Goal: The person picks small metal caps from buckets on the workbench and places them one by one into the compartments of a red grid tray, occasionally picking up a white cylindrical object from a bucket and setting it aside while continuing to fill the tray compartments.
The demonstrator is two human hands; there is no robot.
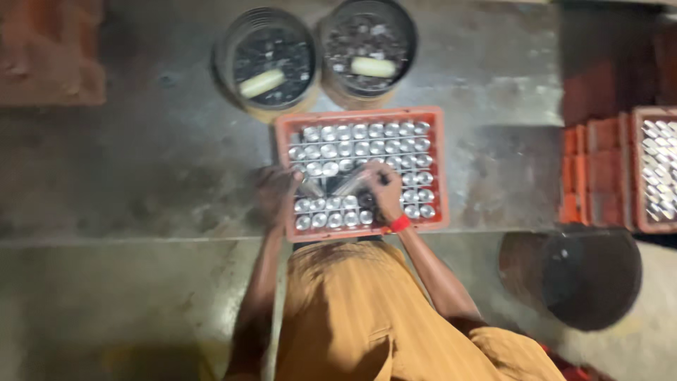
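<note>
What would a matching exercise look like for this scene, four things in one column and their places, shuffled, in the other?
Things:
1. orange crate
2. two round tins
3. wristband
4. second crate of metal cups

Places:
A. at the far right edge of the view
B. on the right hand's wrist
C. side by side behind the orange crate
D. in the middle, under both hands, left hand at its left rim

Pairs: 1-D, 2-C, 3-B, 4-A
</note>
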